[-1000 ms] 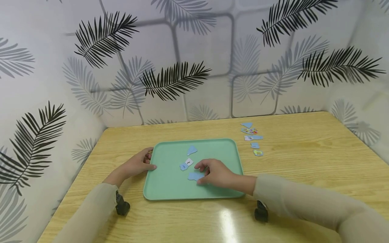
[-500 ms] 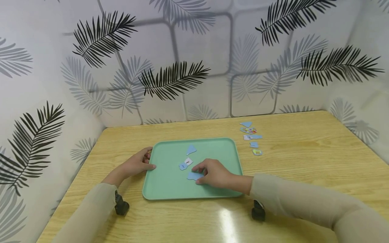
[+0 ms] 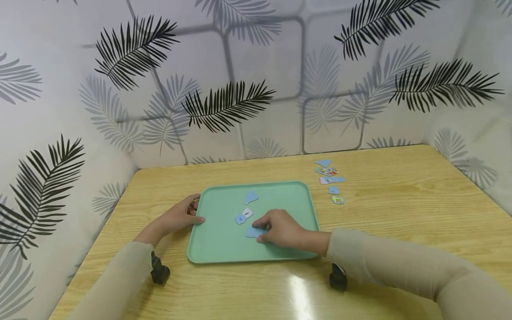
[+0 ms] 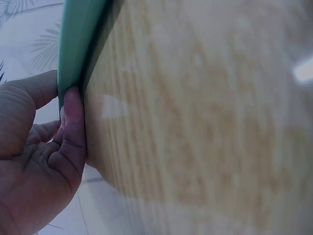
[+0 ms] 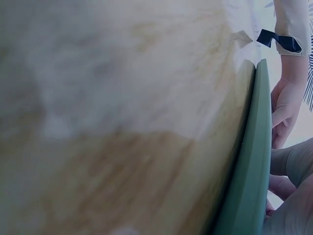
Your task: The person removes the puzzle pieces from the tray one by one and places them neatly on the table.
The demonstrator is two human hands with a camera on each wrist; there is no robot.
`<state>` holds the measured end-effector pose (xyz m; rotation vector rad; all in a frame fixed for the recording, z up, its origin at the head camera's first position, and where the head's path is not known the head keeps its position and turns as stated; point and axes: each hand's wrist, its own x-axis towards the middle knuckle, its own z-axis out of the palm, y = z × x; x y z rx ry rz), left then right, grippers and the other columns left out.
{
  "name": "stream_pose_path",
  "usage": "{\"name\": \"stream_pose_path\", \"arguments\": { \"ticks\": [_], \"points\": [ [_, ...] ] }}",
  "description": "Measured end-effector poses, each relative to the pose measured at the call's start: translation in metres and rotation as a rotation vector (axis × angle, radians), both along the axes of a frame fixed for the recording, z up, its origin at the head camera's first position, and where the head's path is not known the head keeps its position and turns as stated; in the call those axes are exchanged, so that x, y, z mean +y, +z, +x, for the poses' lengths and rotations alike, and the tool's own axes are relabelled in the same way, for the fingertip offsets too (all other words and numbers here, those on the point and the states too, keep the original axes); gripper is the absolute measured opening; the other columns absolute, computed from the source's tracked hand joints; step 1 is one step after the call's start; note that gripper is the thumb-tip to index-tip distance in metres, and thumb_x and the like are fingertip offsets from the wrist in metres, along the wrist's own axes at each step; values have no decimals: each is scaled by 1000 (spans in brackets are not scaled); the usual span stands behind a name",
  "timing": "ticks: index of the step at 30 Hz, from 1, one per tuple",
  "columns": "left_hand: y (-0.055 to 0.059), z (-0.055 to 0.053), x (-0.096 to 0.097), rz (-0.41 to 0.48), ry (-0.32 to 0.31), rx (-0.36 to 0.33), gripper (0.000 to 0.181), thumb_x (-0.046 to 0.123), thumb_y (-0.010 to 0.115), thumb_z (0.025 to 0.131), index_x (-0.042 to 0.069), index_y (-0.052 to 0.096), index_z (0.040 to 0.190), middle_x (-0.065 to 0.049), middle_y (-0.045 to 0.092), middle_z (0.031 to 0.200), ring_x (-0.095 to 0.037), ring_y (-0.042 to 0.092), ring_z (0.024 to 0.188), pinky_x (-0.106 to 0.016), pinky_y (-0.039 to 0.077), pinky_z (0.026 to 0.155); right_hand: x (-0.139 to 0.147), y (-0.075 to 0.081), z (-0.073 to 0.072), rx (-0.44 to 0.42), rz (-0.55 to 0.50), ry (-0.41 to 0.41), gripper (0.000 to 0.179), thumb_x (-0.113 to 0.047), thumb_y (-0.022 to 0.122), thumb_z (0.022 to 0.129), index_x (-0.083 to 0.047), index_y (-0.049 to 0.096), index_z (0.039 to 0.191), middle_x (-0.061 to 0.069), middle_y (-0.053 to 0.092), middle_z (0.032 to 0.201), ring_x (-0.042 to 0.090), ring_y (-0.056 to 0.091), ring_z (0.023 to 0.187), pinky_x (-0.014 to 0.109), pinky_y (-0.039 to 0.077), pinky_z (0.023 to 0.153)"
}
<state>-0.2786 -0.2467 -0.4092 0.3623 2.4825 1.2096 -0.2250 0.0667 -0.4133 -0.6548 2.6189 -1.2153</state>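
One tray point(image 3: 218, 244) and one tabletop point(image 3: 400, 200). One left hand point(image 3: 179, 218) and one right hand point(image 3: 281, 227), two sleeves point(image 3: 114, 280) and two black wrist cameras point(image 3: 160, 270). The tray carries one blue triangle point(image 3: 251, 197), one blue piece point(image 3: 254, 232) at the right hand's fingers, and one blue-and-white bit point(image 3: 241, 218), either one piece or two. The tabletop's column point(image 3: 334, 190) counts five bits. Five black leaves point(image 3: 229, 106) show whole or nearly so.

"What is seen at the back?"
"A pale wall point(image 3: 266, 64) is covered with black and grey palm fronds point(image 3: 228, 108) and crossed by soft grey lines point(image 3: 229, 58)."
"And below?"
"A wood-grained table point(image 3: 400, 200) is seen, a bright streak of light point(image 3: 300, 293) reflected in its top."
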Motion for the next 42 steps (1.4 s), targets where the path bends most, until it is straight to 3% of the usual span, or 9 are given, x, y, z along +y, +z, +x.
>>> {"name": "stream_pose_path", "arguments": {
  "ticks": [7, 13, 22, 32, 42],
  "points": [
    [-1, 0, 0, 5, 10, -13, 77, 7, 67, 92, -2, 20, 151, -16, 41, 112, -24, 42, 89, -33, 44, 70, 1, 2, 1, -8, 2, 1, 30, -4, 83, 75, -4, 75, 104, 3, 70, 102, 12, 55, 83, 24, 45, 67],
    [0, -2, 0, -13, 6, 1, 77, 7, 67, 92, -4, 19, 151, -16, 41, 113, -25, 43, 90, -33, 44, 72, 4, 2, -1, -15, -6, -12, 30, -5, 83, 76, -7, 76, 105, 0, 69, 101, 12, 49, 75, 24, 42, 63],
    [-2, -4, -2, -34, 24, -3, 77, 7, 68, 92, -2, 20, 151, -15, 41, 113, -25, 43, 92, -34, 44, 74, 16, 7, -4, -5, -14, -19, 29, -8, 81, 78, -9, 76, 107, -4, 62, 82, 13, 46, 71, 25, 38, 61],
    [-5, -4, -3, -16, 7, 4, 76, 8, 68, 91, -2, 22, 151, -15, 42, 111, -25, 42, 90, -34, 43, 73, 33, 15, -9, -18, -22, -1, 30, -8, 80, 79, -9, 75, 109, -2, 69, 102, 14, 54, 84, 28, 46, 70],
    [-5, -4, -3, -21, -3, 12, 75, 9, 68, 91, -2, 23, 150, -15, 41, 111, -26, 42, 93, -35, 42, 75, 57, 22, -12, 33, -37, 46, 30, -7, 78, 81, -7, 74, 110, 0, 69, 103, 16, 57, 89, 30, 48, 74]
  ]
}}
